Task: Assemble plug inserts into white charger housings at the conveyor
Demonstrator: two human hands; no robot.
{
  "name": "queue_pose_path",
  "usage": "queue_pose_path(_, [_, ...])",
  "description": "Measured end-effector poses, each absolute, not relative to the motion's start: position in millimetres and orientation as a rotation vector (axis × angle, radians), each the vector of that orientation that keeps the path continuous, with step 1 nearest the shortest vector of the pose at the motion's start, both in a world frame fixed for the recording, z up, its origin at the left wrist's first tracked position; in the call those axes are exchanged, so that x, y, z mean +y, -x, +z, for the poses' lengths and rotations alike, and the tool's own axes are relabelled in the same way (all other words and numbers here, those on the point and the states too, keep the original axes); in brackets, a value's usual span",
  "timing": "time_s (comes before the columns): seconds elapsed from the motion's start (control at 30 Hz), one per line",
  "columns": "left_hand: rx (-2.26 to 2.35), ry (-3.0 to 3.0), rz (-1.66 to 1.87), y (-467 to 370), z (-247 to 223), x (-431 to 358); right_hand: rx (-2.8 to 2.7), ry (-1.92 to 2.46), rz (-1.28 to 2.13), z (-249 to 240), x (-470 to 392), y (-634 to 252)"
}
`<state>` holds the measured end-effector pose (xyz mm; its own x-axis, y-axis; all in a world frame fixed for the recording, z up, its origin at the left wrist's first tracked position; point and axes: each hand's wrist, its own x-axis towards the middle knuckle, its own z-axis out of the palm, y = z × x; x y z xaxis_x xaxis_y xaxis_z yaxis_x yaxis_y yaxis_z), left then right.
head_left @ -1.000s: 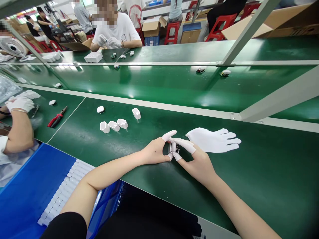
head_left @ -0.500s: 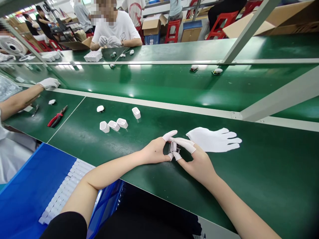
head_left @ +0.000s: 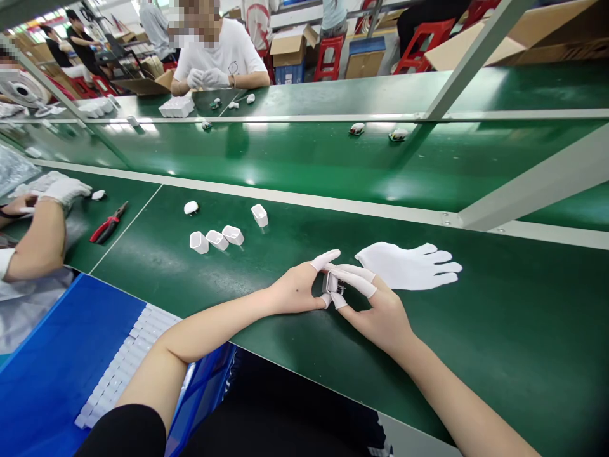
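Observation:
My left hand [head_left: 301, 287], with white finger covers, grips a small white housing [head_left: 329, 283] between thumb and fingers. From the right, my right hand [head_left: 375, 298] holds the same piece, its covered fingertips around small metal parts at its right side. Part of the piece is hidden by the fingers. Just behind my right hand a white glove [head_left: 409, 266] lies flat on the green table [head_left: 499, 330]. Three open white housings [head_left: 217, 240] stand in a row to the left, with another housing [head_left: 259, 216] behind them and a white part [head_left: 191, 207] nearby.
Red-handled pliers [head_left: 108, 227] lie at the left, near a co-worker's gloved hand [head_left: 66, 189]. A blue bin [head_left: 52, 343] with rows of white pieces is at the lower left. Behind a pale rail, a green conveyor [head_left: 295, 158] carries small parts. A slanted metal post [head_left: 537, 181] rises at the right.
The co-worker's gloved hand at the left has drawn back toward the co-worker, and another hand now shows there. Small parts on the conveyor have moved left. My hands have barely shifted.

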<state>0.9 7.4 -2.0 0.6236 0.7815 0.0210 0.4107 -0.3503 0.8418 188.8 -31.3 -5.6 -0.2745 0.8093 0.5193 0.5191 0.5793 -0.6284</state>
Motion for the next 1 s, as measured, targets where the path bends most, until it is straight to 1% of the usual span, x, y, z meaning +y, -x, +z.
queue_pose_path(0.13, [0.881,-2.071,0.591,-1,-6,7,-1.672,1.027,0.537,-5,-32,-198])
queue_pose_path(0.2, [0.863,-2.142,0.614,-1,-9,7,-1.625,0.996,0.529,-2,-33,-204])
queue_pose_path(0.43, [0.768,-2.296,0.735,-1,-12,5,-2.022,0.854,0.366,4,-35,-206])
queue_pose_path(0.63, [0.75,-2.312,0.745,-1,-13,7,-2.075,0.826,0.343,2,-33,-207])
queue_pose_path(1.0, [0.756,-2.291,0.645,-1,-15,6,-2.148,0.809,0.3,-6,-28,-207])
